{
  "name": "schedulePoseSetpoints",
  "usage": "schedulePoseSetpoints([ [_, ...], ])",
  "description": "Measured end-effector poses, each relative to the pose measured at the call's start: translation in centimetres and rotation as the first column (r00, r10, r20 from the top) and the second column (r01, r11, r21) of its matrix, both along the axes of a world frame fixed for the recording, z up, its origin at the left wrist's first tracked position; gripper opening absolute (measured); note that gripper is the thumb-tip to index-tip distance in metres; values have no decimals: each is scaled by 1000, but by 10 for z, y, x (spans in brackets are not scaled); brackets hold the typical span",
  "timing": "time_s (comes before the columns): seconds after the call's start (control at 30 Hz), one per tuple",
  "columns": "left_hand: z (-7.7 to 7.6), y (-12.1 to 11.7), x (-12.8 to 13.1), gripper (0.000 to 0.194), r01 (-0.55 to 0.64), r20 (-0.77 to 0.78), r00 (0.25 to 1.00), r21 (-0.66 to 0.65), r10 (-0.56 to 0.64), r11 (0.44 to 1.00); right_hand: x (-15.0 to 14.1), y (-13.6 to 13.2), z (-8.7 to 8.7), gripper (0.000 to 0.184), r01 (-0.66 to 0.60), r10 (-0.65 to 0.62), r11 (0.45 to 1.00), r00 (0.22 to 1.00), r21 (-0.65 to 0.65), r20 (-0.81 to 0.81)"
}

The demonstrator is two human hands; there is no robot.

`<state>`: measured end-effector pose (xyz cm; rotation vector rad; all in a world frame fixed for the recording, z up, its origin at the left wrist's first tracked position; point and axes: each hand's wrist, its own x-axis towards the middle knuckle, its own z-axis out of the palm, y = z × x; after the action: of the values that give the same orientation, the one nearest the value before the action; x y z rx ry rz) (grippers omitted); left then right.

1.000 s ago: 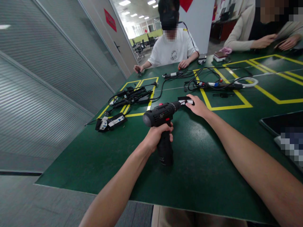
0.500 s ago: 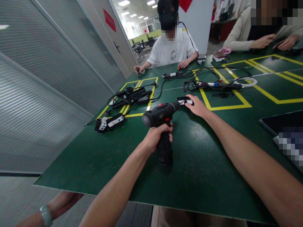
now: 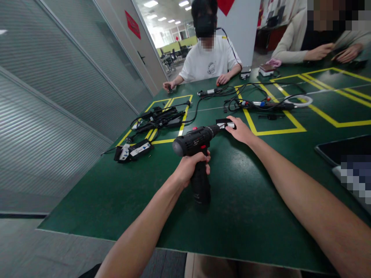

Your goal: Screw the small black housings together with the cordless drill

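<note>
My left hand is wrapped round the grip of a black cordless drill, with the thumb across its back. The drill points away from me, and its chuck end reaches a small black-and-white block lying on the table. Whether the bit touches the block I cannot tell. Over the right end of that block, the fingers of my right hand are closed, holding it against the green tabletop. The block's far side is hidden by these fingers.
Left of the drill lie black strips with white labels and a heap of black cables. Farther right is a pen-like tool with a cable. A dark flat device lies at the right. A person sits opposite, another at the far right.
Both hands keep their hold, with the drill still at the block. The view has shifted slightly. At the lower left, another person's forearm with a bracelet has gone out of view.
</note>
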<state>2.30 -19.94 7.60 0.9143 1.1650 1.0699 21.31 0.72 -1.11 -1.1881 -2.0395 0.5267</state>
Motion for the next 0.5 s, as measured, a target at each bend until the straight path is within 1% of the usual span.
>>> schedulePoseSetpoints([
  [0.5, 2, 0, 1, 23, 0, -2, 1000, 8, 0, 1000, 0, 1, 0, 51, -1, 1, 1000, 1000, 4, -4],
])
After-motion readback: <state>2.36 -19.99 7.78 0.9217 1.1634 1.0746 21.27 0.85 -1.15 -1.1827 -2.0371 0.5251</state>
